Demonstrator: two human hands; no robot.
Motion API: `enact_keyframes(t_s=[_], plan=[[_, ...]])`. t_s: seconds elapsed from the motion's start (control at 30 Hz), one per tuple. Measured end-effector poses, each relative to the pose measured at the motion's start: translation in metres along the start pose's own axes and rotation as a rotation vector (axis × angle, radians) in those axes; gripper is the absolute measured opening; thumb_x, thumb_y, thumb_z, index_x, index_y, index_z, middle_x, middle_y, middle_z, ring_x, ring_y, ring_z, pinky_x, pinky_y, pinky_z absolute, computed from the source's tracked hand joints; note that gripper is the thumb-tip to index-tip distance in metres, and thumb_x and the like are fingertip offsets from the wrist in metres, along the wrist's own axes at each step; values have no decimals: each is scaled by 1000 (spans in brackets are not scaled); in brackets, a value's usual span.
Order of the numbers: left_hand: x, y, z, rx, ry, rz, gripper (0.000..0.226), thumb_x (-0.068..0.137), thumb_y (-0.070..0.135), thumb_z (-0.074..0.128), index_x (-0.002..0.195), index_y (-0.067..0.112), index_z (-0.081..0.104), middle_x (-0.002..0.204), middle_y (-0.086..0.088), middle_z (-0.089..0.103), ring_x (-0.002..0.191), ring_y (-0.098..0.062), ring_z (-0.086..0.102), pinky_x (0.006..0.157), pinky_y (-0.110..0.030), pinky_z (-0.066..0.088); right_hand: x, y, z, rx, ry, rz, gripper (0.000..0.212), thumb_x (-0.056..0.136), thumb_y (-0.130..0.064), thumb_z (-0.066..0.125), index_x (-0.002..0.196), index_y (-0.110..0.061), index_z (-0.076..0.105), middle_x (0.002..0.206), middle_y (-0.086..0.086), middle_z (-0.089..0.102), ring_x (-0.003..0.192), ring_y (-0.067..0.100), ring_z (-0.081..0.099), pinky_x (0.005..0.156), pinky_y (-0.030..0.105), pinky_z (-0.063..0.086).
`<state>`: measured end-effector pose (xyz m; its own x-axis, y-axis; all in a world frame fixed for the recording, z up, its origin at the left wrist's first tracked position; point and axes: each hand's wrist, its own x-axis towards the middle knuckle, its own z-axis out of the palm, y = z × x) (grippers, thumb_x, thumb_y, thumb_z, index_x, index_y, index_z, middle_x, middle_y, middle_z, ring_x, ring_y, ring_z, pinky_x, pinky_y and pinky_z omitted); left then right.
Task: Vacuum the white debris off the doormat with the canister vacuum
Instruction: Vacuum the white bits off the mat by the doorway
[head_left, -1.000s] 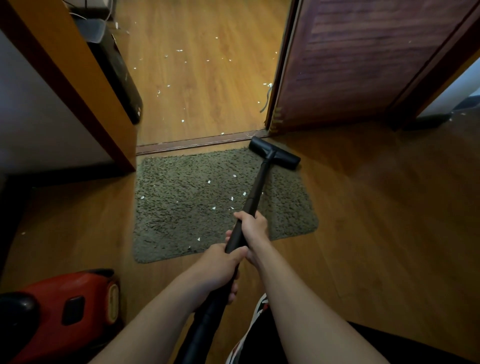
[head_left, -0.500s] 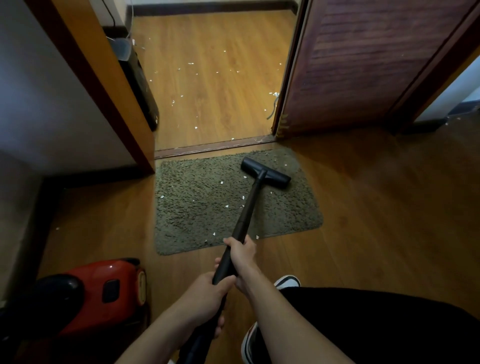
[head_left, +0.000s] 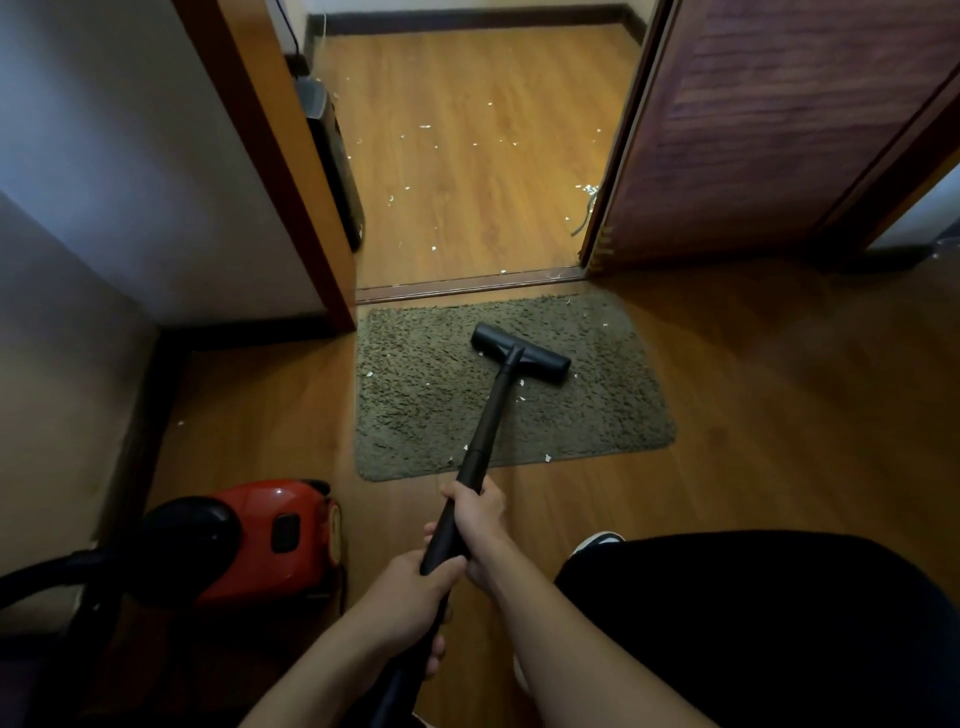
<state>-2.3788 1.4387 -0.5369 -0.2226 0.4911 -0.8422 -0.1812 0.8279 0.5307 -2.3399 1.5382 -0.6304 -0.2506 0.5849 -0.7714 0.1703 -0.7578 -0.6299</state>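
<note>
A shaggy grey-green doormat (head_left: 613, 415) lies on the wood floor before the doorway. A few white debris flecks (head_left: 521, 398) remain on it, mostly near the wand and the front edge. The black floor nozzle (head_left: 519, 353) rests on the mat's middle, joined to the black wand (head_left: 488, 421). My right hand (head_left: 480, 525) grips the wand higher up, and my left hand (head_left: 410, 603) grips it just below. The red canister vacuum (head_left: 260, 540) sits on the floor at my left, its black hose curving off left.
More white debris (head_left: 431, 249) is scattered on the wood floor beyond the threshold (head_left: 467, 286). A dark wooden door (head_left: 779, 130) stands open at right. A black appliance (head_left: 337, 166) leans by the left door frame. My dark trouser leg and shoe (head_left: 597, 543) are at lower right.
The nozzle has been drawn back from the mat's far right corner to its middle. I have stepped back, so the mat and canister sit farther away. Fewer flecks show on the mat.
</note>
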Motion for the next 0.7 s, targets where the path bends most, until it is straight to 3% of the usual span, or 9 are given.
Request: enact_keyframes(t_s=[0.3, 0.43, 0.7], plan=[[36, 57, 16, 26, -49, 49, 16, 104, 33, 48, 109, 18, 53, 72, -8, 49, 38, -14, 48, 39, -23, 42, 47, -51, -22, 66, 85, -78, 14, 95, -7, 61, 107, -10, 54, 77, 19, 61, 38, 23, 61, 40, 30, 51], [60, 89, 30, 56, -62, 88, 16, 105, 32, 47, 110, 18, 53, 70, -7, 49, 38, -13, 48, 38, -21, 43, 76, -77, -38, 95, 113, -90, 16, 93, -8, 63, 107, -8, 55, 84, 23, 61, 41, 26, 63, 46, 35, 55], [110, 131, 49, 61, -59, 74, 21, 103, 32, 51, 103, 12, 53, 70, -8, 49, 38, -14, 47, 38, -21, 41, 127, -113, -59, 157, 120, -85, 23, 94, -9, 62, 116, -7, 54, 78, 20, 61, 42, 25, 63, 45, 35, 54]])
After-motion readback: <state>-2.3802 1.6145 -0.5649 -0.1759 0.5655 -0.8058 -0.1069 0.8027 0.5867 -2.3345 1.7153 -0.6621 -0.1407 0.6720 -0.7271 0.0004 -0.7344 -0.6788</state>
